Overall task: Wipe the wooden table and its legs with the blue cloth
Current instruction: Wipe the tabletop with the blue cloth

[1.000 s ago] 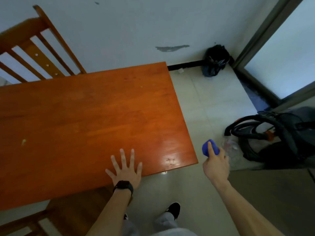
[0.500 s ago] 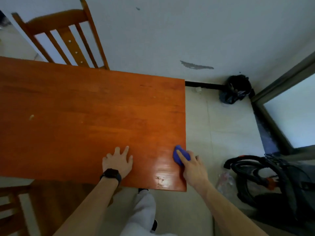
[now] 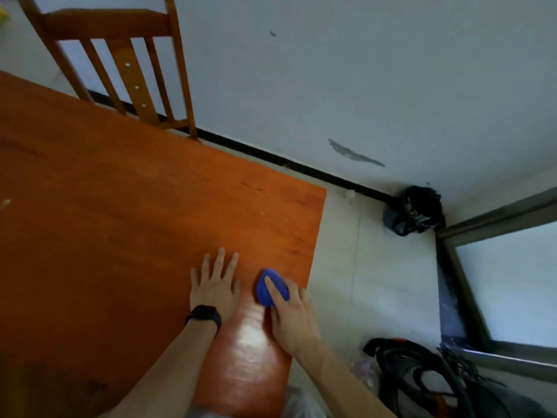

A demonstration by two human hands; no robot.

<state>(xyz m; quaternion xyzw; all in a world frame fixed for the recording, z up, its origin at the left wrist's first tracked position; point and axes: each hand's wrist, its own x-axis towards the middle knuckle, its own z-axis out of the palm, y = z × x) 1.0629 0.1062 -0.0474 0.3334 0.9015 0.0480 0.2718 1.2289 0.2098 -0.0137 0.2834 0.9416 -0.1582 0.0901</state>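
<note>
Wiping: right hand (image 3: pixel 294 322) grips bunched blue cloth (image 3: pixel 261 292), forefinger on top, at bench (image 3: pixel 120 221) right edge
Left hand (image 3: pixel 214 285): flat, fingers spread (just beside cloth)
Around: chair (image 3: pixel 105 22) at far edge; backpack (image 3: pixel 422 378) on floor

Blue cloth (image 3: pixel 272 286) bunched on wooden table (image 3: pixel 120 221), rt edge
</note>
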